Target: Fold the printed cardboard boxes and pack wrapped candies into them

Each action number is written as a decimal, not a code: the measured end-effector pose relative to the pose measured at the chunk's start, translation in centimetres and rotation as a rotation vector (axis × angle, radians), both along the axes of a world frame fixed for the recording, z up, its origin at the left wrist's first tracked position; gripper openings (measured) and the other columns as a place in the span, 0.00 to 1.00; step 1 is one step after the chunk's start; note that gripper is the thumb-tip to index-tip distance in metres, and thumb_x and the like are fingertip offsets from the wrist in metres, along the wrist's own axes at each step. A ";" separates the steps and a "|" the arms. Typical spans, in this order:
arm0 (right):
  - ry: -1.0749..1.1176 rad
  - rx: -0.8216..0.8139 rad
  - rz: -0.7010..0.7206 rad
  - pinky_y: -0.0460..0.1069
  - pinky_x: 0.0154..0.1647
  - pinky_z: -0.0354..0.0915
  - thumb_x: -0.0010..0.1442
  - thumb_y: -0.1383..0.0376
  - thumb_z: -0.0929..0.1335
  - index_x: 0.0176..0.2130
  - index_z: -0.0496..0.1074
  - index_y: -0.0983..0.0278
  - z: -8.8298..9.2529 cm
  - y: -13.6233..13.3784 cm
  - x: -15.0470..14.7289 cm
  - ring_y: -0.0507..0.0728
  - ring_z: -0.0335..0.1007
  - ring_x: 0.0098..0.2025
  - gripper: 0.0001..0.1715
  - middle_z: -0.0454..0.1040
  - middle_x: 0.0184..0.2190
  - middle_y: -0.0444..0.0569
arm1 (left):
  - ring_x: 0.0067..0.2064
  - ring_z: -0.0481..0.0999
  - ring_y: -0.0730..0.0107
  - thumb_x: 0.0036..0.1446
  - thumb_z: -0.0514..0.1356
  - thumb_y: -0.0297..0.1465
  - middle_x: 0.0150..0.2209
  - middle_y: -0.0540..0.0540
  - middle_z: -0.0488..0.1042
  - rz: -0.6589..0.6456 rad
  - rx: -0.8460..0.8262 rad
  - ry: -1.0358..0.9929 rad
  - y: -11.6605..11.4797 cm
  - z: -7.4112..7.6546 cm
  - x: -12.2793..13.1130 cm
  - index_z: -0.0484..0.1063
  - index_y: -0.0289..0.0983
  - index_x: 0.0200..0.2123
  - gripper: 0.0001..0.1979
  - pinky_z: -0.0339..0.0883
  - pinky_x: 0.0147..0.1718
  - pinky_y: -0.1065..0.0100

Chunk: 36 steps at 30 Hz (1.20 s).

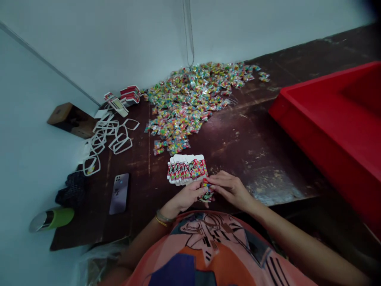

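Note:
Close to my body, at the table's near edge, I hold a small printed carton point(206, 195) with red and multicoloured artwork. My left hand point(188, 196) grips it from the left, thumb across its face. From the other side, the fingers of my right hand point(229, 188) pinch its upper right part. Whether anything is inside the carton I cannot tell. Just beyond my hands lies an overlapping row of similar flattened cartons point(187, 170) with white flaps. Farther back spreads a large heap of small clear packets of colourful candy point(190, 99).
A big red tray point(327, 119) stands at right on the dark table point(250, 159). At left are a phone point(119, 194), white loops point(120, 143), a wooden box point(73, 120), stacked red-and-white cartons point(130, 95), a dark cloth point(70, 190) and a green bottle point(61, 218).

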State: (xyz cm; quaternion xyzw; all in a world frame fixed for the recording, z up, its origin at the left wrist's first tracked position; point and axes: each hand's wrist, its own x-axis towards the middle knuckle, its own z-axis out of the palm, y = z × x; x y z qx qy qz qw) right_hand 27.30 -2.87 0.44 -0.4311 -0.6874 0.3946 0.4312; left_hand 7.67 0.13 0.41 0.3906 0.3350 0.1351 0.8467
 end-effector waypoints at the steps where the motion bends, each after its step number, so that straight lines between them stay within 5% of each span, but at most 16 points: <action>1: -0.007 -0.051 -0.008 0.54 0.45 0.67 0.63 0.63 0.66 0.50 0.74 0.56 0.2 -0.5 0.9 0.57 0.71 0.43 0.16 0.78 0.43 0.51 | 0.41 0.73 0.63 0.55 0.61 0.41 0.47 0.41 0.72 -0.008 0.008 0.001 -0.3 0.1 0.3 0.66 0.39 0.56 0.26 0.69 0.34 0.65; 5: -0.204 -0.430 0.183 0.50 0.45 0.67 0.62 0.61 0.66 0.46 0.77 0.58 2.5 -3.2 7.6 0.57 0.73 0.42 0.14 0.78 0.42 0.49 | 0.51 0.70 0.62 0.55 0.62 0.39 0.53 0.41 0.69 0.005 0.160 0.040 0.1 0.7 -0.4 0.69 0.40 0.53 0.23 0.65 0.47 0.65; 8: -0.356 -0.656 0.459 0.47 0.37 0.68 0.60 0.60 0.67 0.41 0.79 0.59 3.3 -3.8 10.4 0.56 0.75 0.35 0.12 0.80 0.36 0.48 | 0.44 0.73 0.65 0.57 0.60 0.40 0.45 0.40 0.73 0.176 0.181 0.108 1.4 0.8 -2.7 0.72 0.36 0.48 0.18 0.67 0.41 0.67; 11: -0.408 -0.457 0.454 0.49 0.41 0.66 0.62 0.62 0.65 0.42 0.78 0.59 1.7 -0.8 6.8 0.56 0.73 0.38 0.13 0.79 0.38 0.49 | 0.33 0.73 0.71 0.58 0.58 0.40 0.34 0.45 0.72 0.376 0.160 0.187 2.4 -0.1 -4.8 0.72 0.34 0.41 0.16 0.65 0.31 0.71; 14: -0.533 -0.189 0.136 0.54 0.50 0.61 0.60 0.60 0.67 0.49 0.73 0.62 -0.7 4.2 -0.3 0.61 0.67 0.48 0.18 0.75 0.46 0.54 | 0.29 0.71 0.74 0.57 0.59 0.41 0.29 0.48 0.70 0.401 0.167 0.263 2.4 -1.2 -5.6 0.70 0.34 0.39 0.15 0.62 0.26 0.73; 18: -0.702 -0.185 -0.171 0.61 0.50 0.55 0.45 0.61 0.76 0.46 0.71 0.70 -2.5 8.6 -6.2 0.69 0.62 0.49 0.30 0.72 0.45 0.65 | 0.32 0.72 0.74 0.54 0.60 0.39 0.34 0.47 0.71 0.420 0.221 0.370 1.6 -2.1 -5.8 0.69 0.34 0.43 0.16 0.66 0.32 0.71; 23: -0.575 -0.220 -0.113 0.52 0.41 0.61 0.57 0.66 0.67 0.36 0.70 0.65 -2.8 8.2 -5.1 0.57 0.68 0.37 0.05 0.75 0.31 0.50 | 0.34 0.72 0.72 0.52 0.62 0.38 0.40 0.43 0.73 0.470 0.325 0.415 1.2 -2.0 -5.3 0.67 0.35 0.50 0.23 0.66 0.34 0.69; 27: -0.167 -0.212 0.034 0.47 0.34 0.63 0.64 0.64 0.61 0.37 0.68 0.65 -1.5 5.4 -3.7 0.52 0.67 0.31 0.09 0.73 0.29 0.45 | 0.44 0.72 0.64 0.48 0.66 0.37 0.44 0.43 0.75 0.519 0.344 0.278 1.1 -1.4 -3.0 0.71 0.35 0.48 0.23 0.65 0.46 0.64; 31: -0.243 0.073 -0.135 0.56 0.48 0.60 0.62 0.64 0.65 0.46 0.69 0.61 0.7 3.7 -2.9 0.59 0.65 0.46 0.11 0.73 0.44 0.52 | 0.37 0.75 0.62 0.46 0.65 0.36 0.34 0.44 0.78 0.455 0.019 0.081 0.6 -0.4 -0.8 0.74 0.32 0.39 0.17 0.67 0.41 0.62; 33: -0.350 0.201 -0.079 0.61 0.55 0.54 0.61 0.64 0.66 0.46 0.71 0.58 1.5 3.4 -2.5 0.63 0.59 0.54 0.12 0.69 0.52 0.52 | 0.31 0.75 0.65 0.42 0.66 0.31 0.28 0.45 0.77 0.354 -0.076 0.044 0.3 0.3 -0.3 0.74 0.32 0.35 0.14 0.67 0.35 0.64; 36: -0.316 0.111 0.006 0.61 0.57 0.53 0.58 0.62 0.70 0.39 0.72 0.60 2.1 3.4 -2.1 0.63 0.57 0.57 0.08 0.68 0.54 0.52 | 0.26 0.73 0.69 0.40 0.64 0.27 0.24 0.46 0.75 0.215 -0.132 0.060 -0.3 1.0 0.0 0.72 0.32 0.28 0.08 0.65 0.28 0.69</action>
